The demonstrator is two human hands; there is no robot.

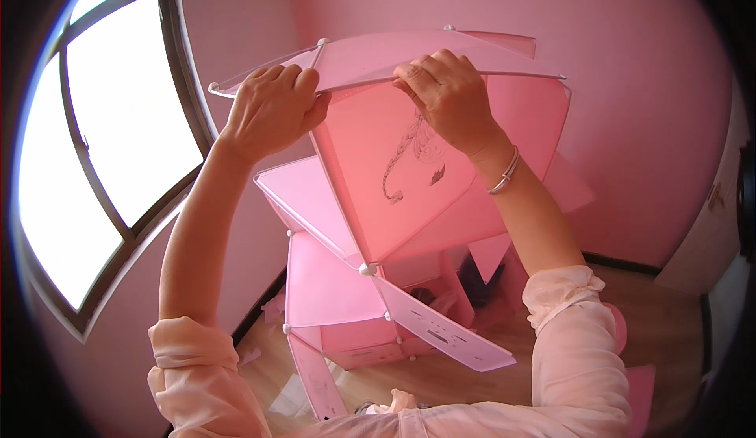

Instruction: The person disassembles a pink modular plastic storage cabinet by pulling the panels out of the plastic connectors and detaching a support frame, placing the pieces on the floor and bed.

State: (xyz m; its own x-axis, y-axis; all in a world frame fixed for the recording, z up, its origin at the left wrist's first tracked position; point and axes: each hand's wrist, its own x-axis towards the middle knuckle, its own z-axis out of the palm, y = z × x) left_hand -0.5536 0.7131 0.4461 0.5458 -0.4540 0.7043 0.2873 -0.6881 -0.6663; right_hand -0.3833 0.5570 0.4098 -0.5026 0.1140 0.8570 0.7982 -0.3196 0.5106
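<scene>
A tall cube storage unit of translucent pink plastic panels in thin frames stands before me, joined at the corners by white round connectors (368,269). My left hand (276,107) is closed over the near edge of the top panel (362,52), left of its middle. Further right on that same edge, my right hand (449,96) is closed too, thumb and fingers pinching it. Below my hands the upper compartment shows a pink panel with a dark line drawing (425,155). My fingertips are partly hidden behind the panel edge.
Lower down, a printed door panel (445,324) sticks out toward me. Dark items (476,280) sit in a lower compartment. A window (118,115) is at left, a pink wall (638,84) behind, and a loose pink panel (639,395) lies at lower right.
</scene>
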